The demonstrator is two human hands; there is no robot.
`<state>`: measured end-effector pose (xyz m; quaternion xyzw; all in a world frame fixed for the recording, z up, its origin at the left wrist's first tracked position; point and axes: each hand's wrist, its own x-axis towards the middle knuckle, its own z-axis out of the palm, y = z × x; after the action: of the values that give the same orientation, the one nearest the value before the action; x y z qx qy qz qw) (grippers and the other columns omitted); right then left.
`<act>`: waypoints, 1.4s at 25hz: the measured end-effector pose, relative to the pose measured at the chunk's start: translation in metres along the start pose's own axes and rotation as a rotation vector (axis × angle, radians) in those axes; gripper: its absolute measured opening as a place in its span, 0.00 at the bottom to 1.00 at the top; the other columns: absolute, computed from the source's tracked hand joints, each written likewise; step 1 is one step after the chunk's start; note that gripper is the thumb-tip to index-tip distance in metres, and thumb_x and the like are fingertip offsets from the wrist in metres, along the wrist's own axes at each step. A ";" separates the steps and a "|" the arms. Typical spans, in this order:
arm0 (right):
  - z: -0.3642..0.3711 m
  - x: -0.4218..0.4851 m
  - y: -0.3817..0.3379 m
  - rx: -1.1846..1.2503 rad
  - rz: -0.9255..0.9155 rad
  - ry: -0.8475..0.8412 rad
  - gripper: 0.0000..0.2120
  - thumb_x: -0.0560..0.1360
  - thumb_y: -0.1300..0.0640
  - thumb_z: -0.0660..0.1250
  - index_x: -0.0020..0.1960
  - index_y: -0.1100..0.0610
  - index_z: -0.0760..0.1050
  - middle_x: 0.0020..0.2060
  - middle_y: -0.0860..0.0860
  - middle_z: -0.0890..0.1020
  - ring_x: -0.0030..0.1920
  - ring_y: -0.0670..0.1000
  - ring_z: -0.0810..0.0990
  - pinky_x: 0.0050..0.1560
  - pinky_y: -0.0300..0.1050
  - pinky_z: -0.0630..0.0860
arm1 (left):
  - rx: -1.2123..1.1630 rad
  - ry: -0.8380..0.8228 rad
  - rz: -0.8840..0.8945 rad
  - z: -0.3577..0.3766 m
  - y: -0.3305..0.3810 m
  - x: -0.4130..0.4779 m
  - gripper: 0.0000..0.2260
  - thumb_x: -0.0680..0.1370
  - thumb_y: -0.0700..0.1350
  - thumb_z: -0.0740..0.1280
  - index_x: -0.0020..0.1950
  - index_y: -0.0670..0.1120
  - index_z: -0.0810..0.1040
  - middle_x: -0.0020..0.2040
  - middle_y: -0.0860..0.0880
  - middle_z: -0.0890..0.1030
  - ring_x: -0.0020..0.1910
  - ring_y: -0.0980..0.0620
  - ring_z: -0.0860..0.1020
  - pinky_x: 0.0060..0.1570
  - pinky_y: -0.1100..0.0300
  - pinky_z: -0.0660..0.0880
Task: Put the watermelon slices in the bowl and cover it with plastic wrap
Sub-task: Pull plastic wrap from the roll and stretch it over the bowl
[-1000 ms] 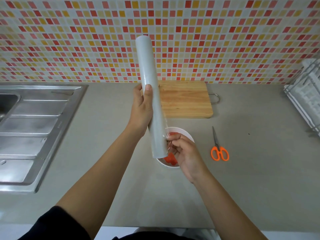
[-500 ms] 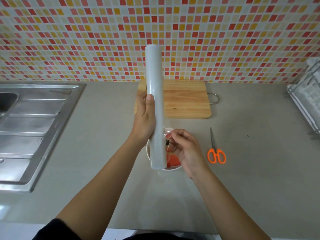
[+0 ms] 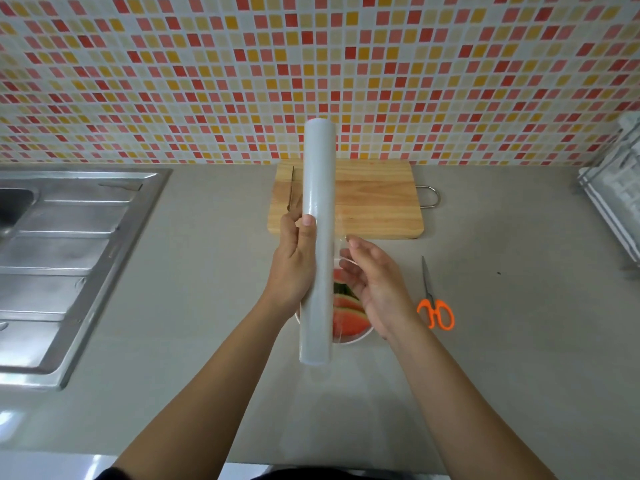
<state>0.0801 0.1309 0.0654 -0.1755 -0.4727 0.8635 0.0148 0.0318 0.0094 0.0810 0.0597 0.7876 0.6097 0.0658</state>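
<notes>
My left hand (image 3: pixel 292 268) grips a long roll of plastic wrap (image 3: pixel 318 237) around its middle and holds it nearly upright above the counter. Just right of the roll, my right hand (image 3: pixel 375 285) pinches the loose edge of the clear film, and a short strip is drawn off the roll. Under both hands stands a white bowl (image 3: pixel 358 337) with red watermelon slices (image 3: pixel 348 315) in it. The roll and my hands hide most of the bowl.
A wooden cutting board (image 3: pixel 377 202) lies behind the hands against the tiled wall, with a knife (image 3: pixel 290 192) on its left edge. Orange-handled scissors (image 3: pixel 433 306) lie right of the bowl. A steel sink and drainboard (image 3: pixel 62 258) take up the left, and a dish rack (image 3: pixel 613 209) stands at the far right.
The roll has swung from a tilt to nearly upright. My right hand has risen from the roll's lower end to its middle, and a little film now stretches from the roll.
</notes>
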 end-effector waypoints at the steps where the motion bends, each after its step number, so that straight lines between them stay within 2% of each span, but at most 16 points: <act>1: 0.002 0.001 -0.002 -0.022 -0.009 -0.010 0.07 0.74 0.55 0.68 0.50 0.57 0.79 0.40 0.50 0.81 0.39 0.46 0.79 0.45 0.41 0.78 | 0.005 -0.011 0.003 0.000 -0.001 -0.002 0.14 0.79 0.64 0.50 0.58 0.59 0.66 0.43 0.73 0.74 0.45 0.66 0.77 0.47 0.57 0.75; 3: 0.005 0.003 -0.005 -0.061 -0.038 -0.037 0.04 0.74 0.59 0.68 0.47 0.58 0.80 0.35 0.51 0.80 0.36 0.48 0.76 0.44 0.43 0.77 | 0.011 -0.016 0.013 0.001 -0.002 -0.006 0.12 0.79 0.63 0.50 0.58 0.61 0.66 0.45 0.72 0.75 0.45 0.65 0.78 0.46 0.57 0.76; 5: 0.006 0.004 -0.005 -0.048 -0.042 -0.032 0.03 0.74 0.61 0.68 0.43 0.57 0.81 0.31 0.50 0.79 0.34 0.47 0.76 0.40 0.41 0.76 | 0.018 -0.011 0.025 0.000 -0.002 -0.008 0.10 0.80 0.61 0.51 0.58 0.61 0.65 0.45 0.73 0.75 0.44 0.66 0.77 0.43 0.62 0.75; 9: 0.007 0.011 -0.009 -0.006 0.021 0.015 0.06 0.74 0.53 0.67 0.47 0.54 0.81 0.40 0.50 0.82 0.41 0.48 0.80 0.39 0.41 0.77 | 0.048 -0.046 0.058 -0.001 -0.001 -0.016 0.08 0.81 0.58 0.51 0.59 0.62 0.64 0.47 0.76 0.74 0.46 0.69 0.77 0.38 0.74 0.73; 13: 0.013 0.018 -0.018 0.060 -0.048 0.035 0.07 0.74 0.61 0.68 0.39 0.54 0.82 0.34 0.48 0.83 0.36 0.44 0.80 0.37 0.35 0.77 | 0.077 -0.054 0.053 -0.002 -0.002 -0.021 0.10 0.81 0.58 0.51 0.61 0.59 0.64 0.47 0.75 0.74 0.46 0.70 0.75 0.38 0.76 0.72; 16: 0.018 0.025 -0.026 0.134 0.017 0.055 0.02 0.74 0.57 0.68 0.43 0.55 0.79 0.33 0.47 0.81 0.35 0.44 0.79 0.37 0.37 0.77 | 0.072 -0.036 0.020 -0.001 -0.001 -0.019 0.09 0.81 0.59 0.52 0.59 0.61 0.64 0.44 0.63 0.78 0.42 0.69 0.76 0.36 0.71 0.73; 17: 0.019 0.029 -0.030 0.131 0.032 0.058 0.04 0.74 0.56 0.68 0.46 0.56 0.79 0.35 0.48 0.82 0.36 0.44 0.80 0.38 0.37 0.77 | 0.076 -0.040 0.006 -0.001 -0.001 -0.018 0.09 0.81 0.60 0.51 0.59 0.62 0.63 0.44 0.61 0.78 0.42 0.70 0.76 0.37 0.68 0.74; 19: 0.024 0.036 -0.037 0.078 0.008 0.087 0.04 0.75 0.57 0.68 0.47 0.57 0.79 0.35 0.48 0.82 0.36 0.43 0.80 0.38 0.35 0.77 | 0.085 -0.050 -0.012 0.000 0.000 -0.017 0.09 0.80 0.61 0.51 0.59 0.64 0.63 0.44 0.61 0.77 0.41 0.71 0.76 0.38 0.64 0.73; 21: 0.028 0.041 -0.042 0.076 -0.016 0.153 0.02 0.74 0.61 0.68 0.43 0.57 0.80 0.31 0.47 0.81 0.32 0.42 0.78 0.35 0.33 0.76 | 0.091 -0.044 -0.013 0.001 -0.001 -0.018 0.09 0.80 0.61 0.51 0.59 0.63 0.63 0.44 0.60 0.77 0.40 0.71 0.75 0.37 0.65 0.71; 25: 0.030 0.046 -0.047 0.227 0.027 0.147 0.04 0.74 0.59 0.68 0.41 0.58 0.77 0.31 0.49 0.80 0.30 0.44 0.79 0.32 0.36 0.76 | 0.080 -0.046 -0.006 0.002 -0.002 -0.020 0.10 0.80 0.62 0.51 0.59 0.64 0.63 0.44 0.61 0.77 0.42 0.70 0.76 0.39 0.64 0.73; 28: 0.031 0.049 -0.055 0.078 0.026 0.130 0.03 0.75 0.60 0.68 0.44 0.59 0.79 0.34 0.49 0.81 0.31 0.42 0.78 0.33 0.33 0.76 | 0.081 -0.054 0.006 0.001 -0.005 -0.022 0.11 0.80 0.62 0.51 0.60 0.64 0.63 0.46 0.62 0.76 0.44 0.69 0.76 0.42 0.61 0.75; 30: 0.030 0.051 -0.061 0.086 0.039 0.130 0.02 0.74 0.61 0.68 0.45 0.58 0.78 0.34 0.49 0.79 0.30 0.42 0.76 0.32 0.33 0.75 | 0.058 -0.032 -0.008 -0.001 -0.008 -0.023 0.10 0.80 0.62 0.51 0.59 0.63 0.63 0.46 0.63 0.76 0.44 0.67 0.76 0.42 0.61 0.74; 33: 0.024 0.054 -0.073 0.219 0.067 0.139 0.05 0.75 0.55 0.67 0.46 0.56 0.77 0.31 0.48 0.77 0.31 0.44 0.74 0.34 0.37 0.75 | 0.008 -0.007 -0.060 -0.005 -0.014 -0.025 0.12 0.80 0.62 0.51 0.60 0.62 0.65 0.47 0.63 0.77 0.45 0.64 0.77 0.46 0.56 0.76; 35: 0.019 0.054 -0.077 0.030 0.113 0.109 0.11 0.73 0.49 0.68 0.48 0.56 0.78 0.35 0.48 0.79 0.35 0.45 0.76 0.36 0.39 0.77 | 0.025 -0.026 -0.042 -0.007 -0.015 -0.027 0.11 0.80 0.62 0.51 0.60 0.62 0.64 0.46 0.68 0.76 0.44 0.66 0.77 0.47 0.56 0.77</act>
<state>0.0125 0.1683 0.1224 -0.2482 -0.4475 0.8591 -0.0056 0.0569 -0.0056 0.0689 0.0521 0.7954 0.5974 0.0881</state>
